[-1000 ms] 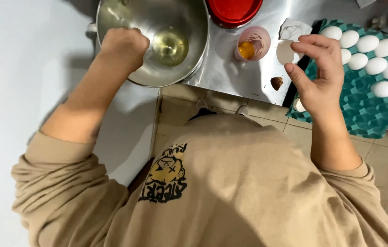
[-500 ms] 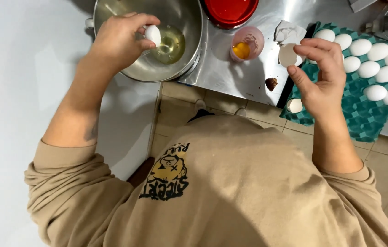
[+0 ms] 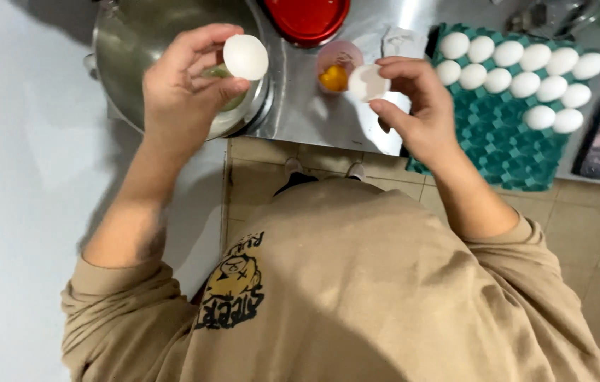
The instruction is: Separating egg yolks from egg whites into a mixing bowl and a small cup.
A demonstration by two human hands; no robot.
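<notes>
Now I note the left hand (image 3: 179, 92) has lifted its shell half (image 3: 245, 56) clear above the steel bowl (image 3: 123, 42), fingers gripping it, while the right hand (image 3: 420, 106) pinches the other half (image 3: 368, 83) near the yolk cup (image 3: 339, 67) on the bench, so the white appears emptied.

Bright overhead light, steel glare

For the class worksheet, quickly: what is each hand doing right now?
Left hand: closed on a white eggshell half.
Right hand: closed on the other eggshell half.
</notes>
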